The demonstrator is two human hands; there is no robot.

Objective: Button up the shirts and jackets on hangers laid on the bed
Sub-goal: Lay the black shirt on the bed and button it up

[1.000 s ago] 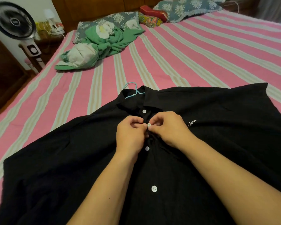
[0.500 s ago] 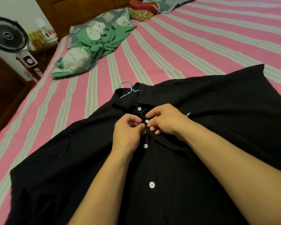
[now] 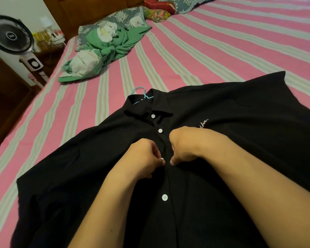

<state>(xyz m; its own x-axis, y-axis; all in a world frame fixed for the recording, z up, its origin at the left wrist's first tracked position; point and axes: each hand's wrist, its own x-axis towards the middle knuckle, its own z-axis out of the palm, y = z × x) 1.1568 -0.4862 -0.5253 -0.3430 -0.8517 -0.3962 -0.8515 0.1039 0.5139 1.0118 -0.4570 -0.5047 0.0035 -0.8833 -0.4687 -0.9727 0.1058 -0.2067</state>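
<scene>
Now left hand (image 3: 144, 156) and right hand (image 3: 183, 146) pinch the black shirt (image 3: 222, 176) placket together; next open button (image 3: 164, 197) lies nearer, along the placket line.

Black shirt (image 3: 222, 158) with white buttons (image 3: 164, 197); pale blue hanger (image 3: 141, 92) at its collar. Beyond the shirt, pink-and-cream striped sheet (image 3: 222, 51); green blanket (image 3: 113, 45).

Upper left of the frame I see a standing fan (image 3: 11, 35), black grille on a white column, off the bed's edge. Behind it, a dark nightstand (image 3: 50, 51) with blurred small items I can't identify. Left of centre near the top, a crumpled green-and-white cloth (image 3: 104, 49) lies partly over a grey floral pillow (image 3: 118, 17). Top centre: a red-patterned cushion (image 3: 157, 8) touching a second floral pillow (image 3: 186, 3). Wooden headboard (image 3: 89, 9) behind.
</scene>
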